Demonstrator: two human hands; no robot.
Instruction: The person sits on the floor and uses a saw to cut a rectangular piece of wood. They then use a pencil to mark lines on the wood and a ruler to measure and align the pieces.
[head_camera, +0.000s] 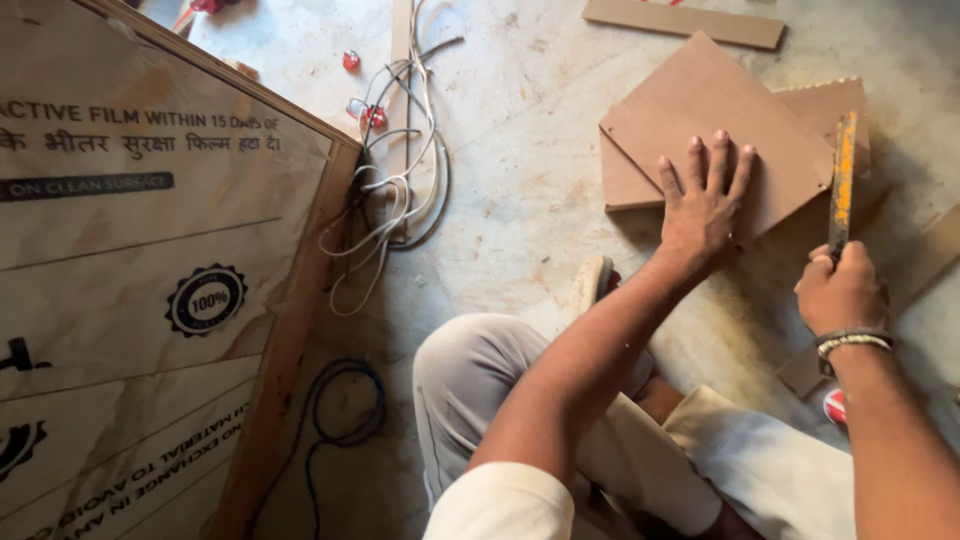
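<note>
A brown board (715, 120) lies flat on the floor (520, 200) in the upper right of the frame, on top of a second board (815, 105) of the same colour that shows past its right and lower-left edges. The left hand (703, 205) presses down on the top board, palm flat, fingers spread, holding nothing. Just to its right the right hand (838, 292) is closed in a fist on the handle of a saw (843, 180), whose narrow blade, worn yellow and orange, stands on edge and runs up the frame along the boards' right side. A bracelet (853, 343) circles that wrist.

The floor is bare grey concrete, dusty and stained. A tangle of white cable (395, 190) lies at upper centre with small red pieces (372, 117) by it, and a dark cable (345, 405) loops at lower centre. A wood strip (683, 22) lies at the top edge. A large panel (140, 270) under printed protective film fills the left side. The person's bent knees, in light trousers (480, 370), take up the bottom centre.
</note>
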